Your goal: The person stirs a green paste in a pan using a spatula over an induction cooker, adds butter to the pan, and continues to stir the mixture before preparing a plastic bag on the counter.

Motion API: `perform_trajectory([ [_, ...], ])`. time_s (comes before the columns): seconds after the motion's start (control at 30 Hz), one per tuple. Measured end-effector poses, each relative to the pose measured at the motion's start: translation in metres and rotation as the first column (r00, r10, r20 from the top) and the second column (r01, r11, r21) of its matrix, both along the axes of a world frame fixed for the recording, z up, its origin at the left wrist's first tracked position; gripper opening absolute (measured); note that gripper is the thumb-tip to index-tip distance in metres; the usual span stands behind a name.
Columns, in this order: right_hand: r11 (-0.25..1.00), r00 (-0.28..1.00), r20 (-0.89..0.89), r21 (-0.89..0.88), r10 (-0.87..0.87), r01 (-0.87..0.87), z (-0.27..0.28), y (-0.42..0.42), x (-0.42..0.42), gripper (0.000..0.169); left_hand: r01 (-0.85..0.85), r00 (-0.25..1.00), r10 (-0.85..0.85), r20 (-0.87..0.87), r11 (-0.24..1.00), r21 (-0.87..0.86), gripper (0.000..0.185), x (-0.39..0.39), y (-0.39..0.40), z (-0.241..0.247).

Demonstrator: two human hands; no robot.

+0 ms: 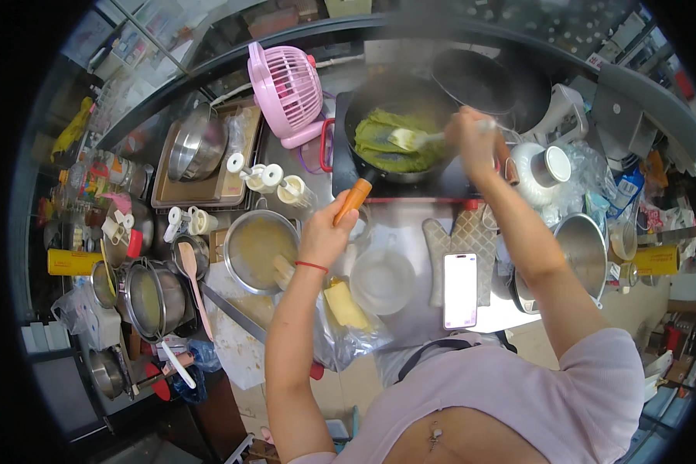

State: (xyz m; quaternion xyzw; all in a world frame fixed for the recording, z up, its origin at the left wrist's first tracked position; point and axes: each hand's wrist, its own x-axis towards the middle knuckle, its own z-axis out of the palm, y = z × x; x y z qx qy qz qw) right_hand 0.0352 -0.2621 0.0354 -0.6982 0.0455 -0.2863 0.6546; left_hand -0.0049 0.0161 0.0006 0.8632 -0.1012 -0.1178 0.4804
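Note:
My left hand (326,227) grips the orange-brown handle (352,201) of a dark frying pan (364,95). The pan rests on a black cooktop (348,184) with a red handle at its left side. Thick green paste (383,136) covers part of the pan's floor. Over the pan, my right hand (470,142) is closed around a spatula (435,138) with a pale handle. Its white blade lies in the paste and carries some green on it. The right hand is blurred, and haze veils the pan's far side.
A pink fan (287,87) stands left of the cooktop. Behind my right hand is a larger dark wok (522,87). Nearer me are a steel bowl (261,249), a clear bowl (381,281), a block of butter-like yellow food (346,304), oven mitts (438,243) and a lit phone (460,290).

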Motion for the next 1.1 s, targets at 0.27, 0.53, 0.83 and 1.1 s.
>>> perform_trajectory([
  [0.27, 0.930, 0.981, 0.192, 0.357, 0.015, -0.084, 0.032, 0.011, 0.021, 0.020, 0.004, 0.999, -0.004, -0.035, 1.000, 0.018, 0.042, 0.000, 0.000, 0.008],
  [0.53, 0.958, 0.976, -0.024, -0.189, 0.217, -0.218, -0.009, 0.014, -0.030, 0.025, -0.023, 1.000, 0.024, -0.017, 0.998, 0.058, 0.042, 0.000, -0.002, 0.007],
  [0.83, 0.947, 0.953, 0.286, 0.267, 0.099, -0.179, 0.032, 0.031, 0.016, 0.026, -0.001, 1.000, 0.001, 0.009, 1.000, 0.031, 0.043, -0.001, 0.001, 0.007],
  [1.1, 0.956, 0.960, 0.008, -0.098, 0.280, -0.278, -0.015, 0.037, -0.044, 0.024, -0.013, 0.998, 0.020, -0.060, 0.993, 0.118, 0.044, -0.004, 0.001, 0.014],
])
